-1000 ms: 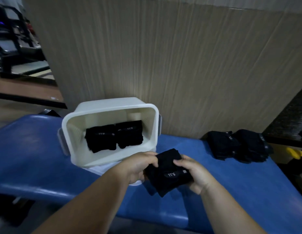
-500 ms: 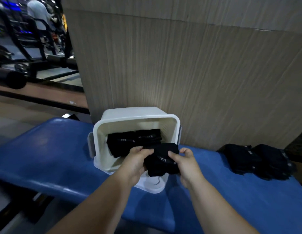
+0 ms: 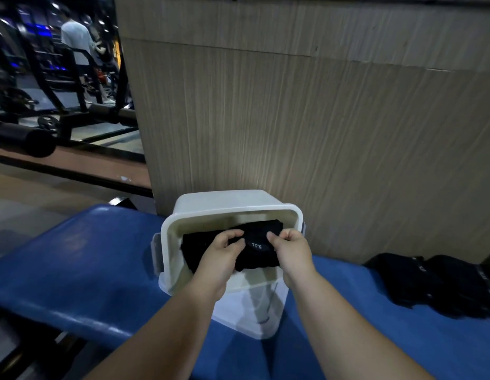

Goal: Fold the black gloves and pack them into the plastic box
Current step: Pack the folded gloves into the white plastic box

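left hand (image 3: 224,252), right hand (image 3: 291,252) pinched folded black glove (image 3: 256,246) inside white plastic box (image 3: 238,210); more black gloves (image 3: 435,283) lay unpacked on blue worktop (image 3: 73,256).

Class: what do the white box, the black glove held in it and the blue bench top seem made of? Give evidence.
White box: likely plastic; smooth moulded rim, faint sheen.
Black glove: soft fabric, matte; it folds, with a printed white logo.
Blue bench top: probably vinyl padding; glossy highlights, rounded edge.
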